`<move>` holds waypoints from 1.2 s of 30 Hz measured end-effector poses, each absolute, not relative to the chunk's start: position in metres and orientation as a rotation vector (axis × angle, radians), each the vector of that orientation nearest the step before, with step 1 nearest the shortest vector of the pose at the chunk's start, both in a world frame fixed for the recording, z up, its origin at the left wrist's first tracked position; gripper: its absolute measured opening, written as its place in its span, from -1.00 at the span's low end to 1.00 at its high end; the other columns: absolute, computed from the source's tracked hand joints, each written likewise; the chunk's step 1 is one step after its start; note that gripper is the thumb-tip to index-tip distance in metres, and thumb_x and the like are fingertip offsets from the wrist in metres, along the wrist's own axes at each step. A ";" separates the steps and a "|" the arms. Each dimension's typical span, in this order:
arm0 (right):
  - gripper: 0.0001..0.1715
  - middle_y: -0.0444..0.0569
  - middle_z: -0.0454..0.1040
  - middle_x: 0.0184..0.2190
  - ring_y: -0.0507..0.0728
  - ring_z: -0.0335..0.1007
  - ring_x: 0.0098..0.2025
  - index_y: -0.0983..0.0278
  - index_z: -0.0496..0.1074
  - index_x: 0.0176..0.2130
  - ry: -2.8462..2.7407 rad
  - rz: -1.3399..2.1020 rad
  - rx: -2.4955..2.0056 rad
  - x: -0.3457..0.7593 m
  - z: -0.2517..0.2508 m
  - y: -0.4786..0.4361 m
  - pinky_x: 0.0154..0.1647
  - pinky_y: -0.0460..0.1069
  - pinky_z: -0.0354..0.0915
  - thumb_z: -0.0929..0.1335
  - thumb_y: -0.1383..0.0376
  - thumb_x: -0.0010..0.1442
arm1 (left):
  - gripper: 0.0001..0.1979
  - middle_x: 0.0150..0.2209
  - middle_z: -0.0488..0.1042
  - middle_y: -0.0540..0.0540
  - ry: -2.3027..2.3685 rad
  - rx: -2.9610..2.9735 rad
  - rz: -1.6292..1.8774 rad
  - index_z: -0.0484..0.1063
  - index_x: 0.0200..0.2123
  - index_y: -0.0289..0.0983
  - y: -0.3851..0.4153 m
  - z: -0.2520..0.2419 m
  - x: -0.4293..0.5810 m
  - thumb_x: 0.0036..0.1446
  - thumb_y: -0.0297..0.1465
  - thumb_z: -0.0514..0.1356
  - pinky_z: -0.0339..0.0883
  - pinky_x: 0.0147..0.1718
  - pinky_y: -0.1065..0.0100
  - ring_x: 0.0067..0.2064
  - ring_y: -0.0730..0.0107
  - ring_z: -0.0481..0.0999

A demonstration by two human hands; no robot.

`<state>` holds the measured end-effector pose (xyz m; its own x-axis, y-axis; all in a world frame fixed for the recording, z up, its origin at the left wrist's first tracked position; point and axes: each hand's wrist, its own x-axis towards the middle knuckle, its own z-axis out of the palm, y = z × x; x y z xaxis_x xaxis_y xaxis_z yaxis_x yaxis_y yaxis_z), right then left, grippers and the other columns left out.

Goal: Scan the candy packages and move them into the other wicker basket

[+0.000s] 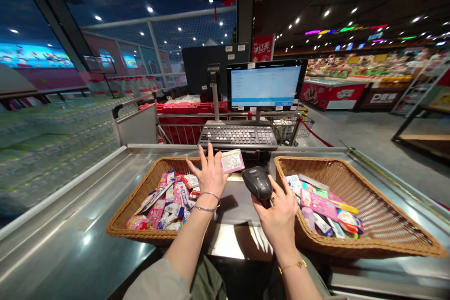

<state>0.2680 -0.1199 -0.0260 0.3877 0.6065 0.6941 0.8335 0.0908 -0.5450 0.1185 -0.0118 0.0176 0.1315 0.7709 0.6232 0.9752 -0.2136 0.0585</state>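
Observation:
My left hand point(210, 179) pinches a small pink-and-white packet point(232, 161) at its left edge, fingers otherwise spread. Printed text and a barcode on the packet face me. In my right hand point(277, 211) is a black handheld barcode scanner point(257, 182), its head close to the packet's lower right. Below and left of my left hand, a wicker basket point(123, 218) holds many small colourful wrapped sweets point(168, 204). Beside my right hand stands a second wicker basket point(393, 218), with a pile of packets point(321, 206) gathered at its left end.
A black keyboard point(239, 135) lies beyond the hands, below a lit monitor point(265, 85). Metal counter surfaces point(66, 215) flank the baskets. Behind are a metal trolley point(183, 129) and a red freezer chest point(330, 93). Stacked bottles point(52, 145) stand at left.

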 end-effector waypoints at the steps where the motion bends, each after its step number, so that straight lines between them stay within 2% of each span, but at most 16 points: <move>1: -0.71 0.05 0.46 0.10 0.39 0.08 0.30 0.25 0.54 -0.24 -1.317 -0.274 -1.607 0.269 -0.026 -0.120 0.22 0.37 0.01 0.37 0.11 0.14 | -0.34 0.41 -0.03 -0.22 -1.687 -2.054 -0.780 0.32 0.18 -0.19 -0.012 0.018 0.120 0.01 -0.17 0.34 -0.52 0.23 -0.44 0.43 -0.14 -0.22; 16: -0.72 0.01 0.46 0.11 0.39 0.06 0.31 0.21 0.53 -0.17 -1.379 -0.264 -1.569 0.269 -0.026 -0.123 0.22 0.42 -0.01 0.40 0.15 0.13 | -0.33 0.42 -0.08 -0.20 -1.640 -2.043 -0.832 0.29 0.19 -0.18 -0.012 0.014 0.126 0.00 -0.22 0.35 -0.53 0.23 -0.44 0.44 -0.11 -0.26; 22: -0.74 -0.01 0.46 0.11 0.37 0.05 0.32 0.19 0.53 -0.17 -1.383 -0.241 -1.571 0.268 -0.026 -0.123 0.23 0.41 -0.03 0.39 0.17 0.14 | -0.38 0.41 -0.04 -0.19 -1.647 -2.041 -0.856 0.31 0.17 -0.19 -0.012 0.014 0.126 0.03 -0.23 0.33 -0.55 0.25 -0.40 0.44 -0.08 -0.25; 28: -0.70 0.01 0.45 0.12 0.37 0.05 0.32 0.21 0.53 -0.13 -1.390 -0.241 -1.581 0.268 -0.025 -0.123 0.24 0.38 -0.03 0.38 0.15 0.15 | -0.38 0.41 -0.05 -0.20 -1.654 -2.040 -0.851 0.31 0.17 -0.21 -0.011 0.014 0.126 0.05 -0.22 0.31 -0.56 0.24 -0.42 0.44 -0.09 -0.26; 36: -0.75 0.10 0.45 0.11 0.40 0.07 0.30 0.28 0.53 -0.25 -1.273 -0.376 -1.614 0.273 -0.022 -0.126 0.25 0.38 -0.06 0.37 0.18 0.12 | -0.33 0.41 -0.05 -0.23 -1.658 -2.062 -0.840 0.28 0.20 -0.19 -0.017 0.017 0.131 0.02 -0.19 0.33 -0.54 0.22 -0.45 0.44 -0.11 -0.26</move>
